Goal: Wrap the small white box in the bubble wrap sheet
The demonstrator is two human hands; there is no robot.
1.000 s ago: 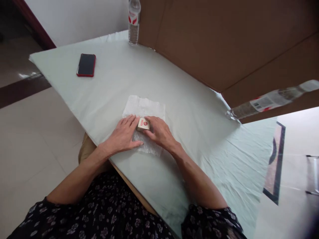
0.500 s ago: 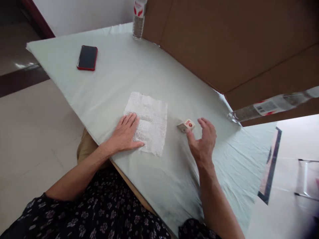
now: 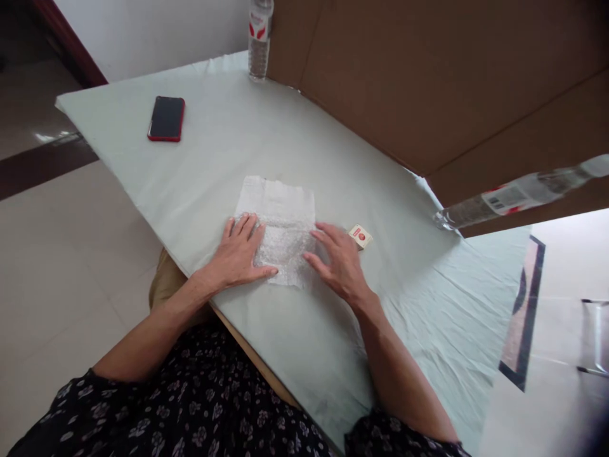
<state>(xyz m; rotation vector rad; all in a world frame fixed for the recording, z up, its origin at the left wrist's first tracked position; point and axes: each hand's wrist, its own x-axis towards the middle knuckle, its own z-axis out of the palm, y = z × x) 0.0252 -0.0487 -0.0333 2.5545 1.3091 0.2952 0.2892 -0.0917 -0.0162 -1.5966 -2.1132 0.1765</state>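
A white sheet of bubble wrap [image 3: 280,203] lies on the cloth-covered table, with a crease running across its middle. My left hand [image 3: 236,254] rests flat on its left side, fingers spread. At the right edge of the sheet is my right hand [image 3: 337,260], its fingers apart and its fingertips at the edge; nothing shows in its grasp. Just beyond the right hand sits a small cream box [image 3: 360,237] with a red mark, partly hidden by that hand.
A phone in a red case [image 3: 166,119] lies at the far left of the table. One water bottle [image 3: 259,44] stands at the back; another bottle [image 3: 514,197] is at the right. Both are beside a large brown cardboard panel [image 3: 380,82]. The pale tablecloth [image 3: 214,152] has wrinkles.
My right hand has moved left, from beside the small box to the right edge of the bubble wrap. My left hand has stayed in place on the sheet.
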